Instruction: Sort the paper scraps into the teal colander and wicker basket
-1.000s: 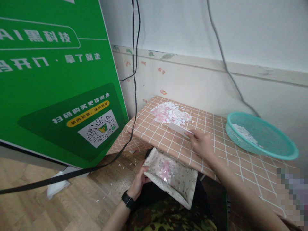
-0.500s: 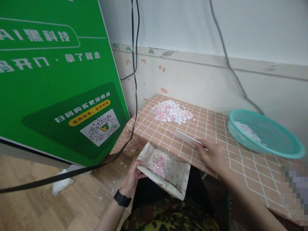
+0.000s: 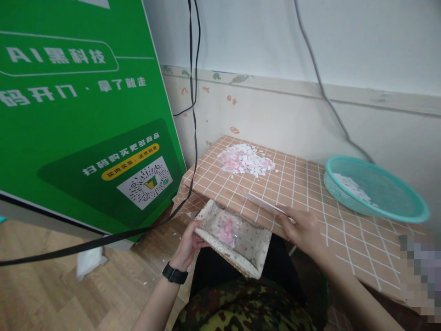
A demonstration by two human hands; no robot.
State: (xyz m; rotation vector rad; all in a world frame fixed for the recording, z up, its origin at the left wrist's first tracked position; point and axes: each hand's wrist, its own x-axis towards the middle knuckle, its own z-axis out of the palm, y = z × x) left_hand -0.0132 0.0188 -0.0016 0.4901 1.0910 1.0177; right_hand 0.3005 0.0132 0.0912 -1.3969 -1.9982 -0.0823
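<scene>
My left hand [image 3: 190, 243] is closed on the left edge of a shallow, speckled, cloth-like tray [image 3: 257, 246], held just below the table's front edge. Pink translucent bits [image 3: 227, 230] lie inside it. In my right hand [image 3: 301, 227] a thin white flat strip, like a card [image 3: 263, 202], is pinched on edge over the checked tablecloth near that same edge. A faint pinkish blur shows beside the card's far end. Farther back on the table sits a loose heap of small white and pink pieces [image 3: 246, 159], apart from both hands.
A turquoise basket [image 3: 396, 193] holding white pieces stands on the right of the brown checked tablecloth [image 3: 303, 193]. At left rises a green printed cabinet [image 3: 86, 115]. A black cable [image 3: 193, 138] hangs in front of it. White scraps and a white bag [image 3: 89, 262] lie on the floor.
The card has shifted slightly left and down toward the table edge. My left hand has raised the tray a little. The heap looks the same.
</scene>
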